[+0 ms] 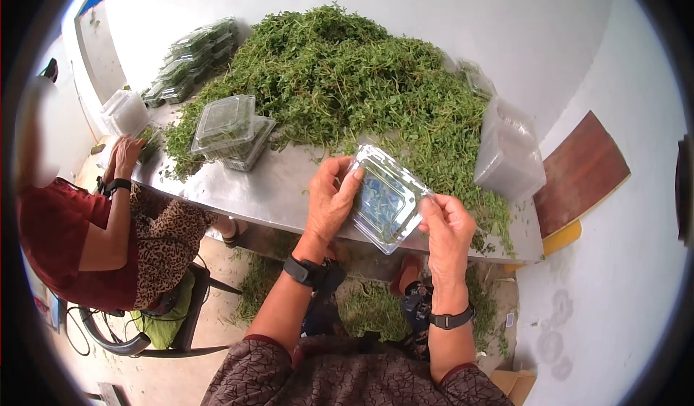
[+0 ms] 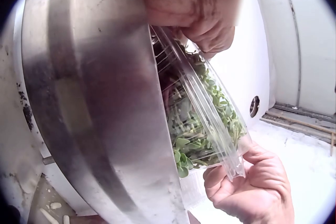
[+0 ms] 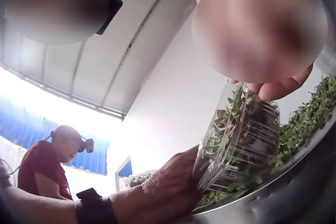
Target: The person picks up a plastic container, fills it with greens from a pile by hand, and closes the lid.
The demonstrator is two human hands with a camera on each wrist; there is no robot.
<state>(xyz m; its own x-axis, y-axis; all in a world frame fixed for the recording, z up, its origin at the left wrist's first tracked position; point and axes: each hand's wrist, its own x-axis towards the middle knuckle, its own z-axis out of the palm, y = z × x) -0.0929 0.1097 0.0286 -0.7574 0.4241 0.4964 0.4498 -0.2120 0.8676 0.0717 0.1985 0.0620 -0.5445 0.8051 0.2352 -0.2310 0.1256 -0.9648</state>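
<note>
Both hands hold a clear plastic clamshell box [image 1: 382, 198] above the front edge of the metal table. My left hand [image 1: 331, 198] grips its left side, thumb on top. At the right corner, my right hand [image 1: 448, 234] pinches the rim between thumb and fingers. Leafy green sprigs fill the box [image 2: 210, 111], as the left wrist view shows through its side. Its lid lies over the greens, with glare across the top in the head view. In the right wrist view, a blur covers most of the right hand [image 3: 283, 85] at the box's upper end.
A big heap of greens [image 1: 340, 74] covers the table's back. Filled clamshells [image 1: 233, 124] stand left of centre, with more stacked [image 1: 191, 55] behind. Nested empty clamshells [image 1: 510, 149] stand at right. Another person [image 1: 79, 240] sits at left, hands at the table [image 1: 267, 193]. Greens lie on the floor.
</note>
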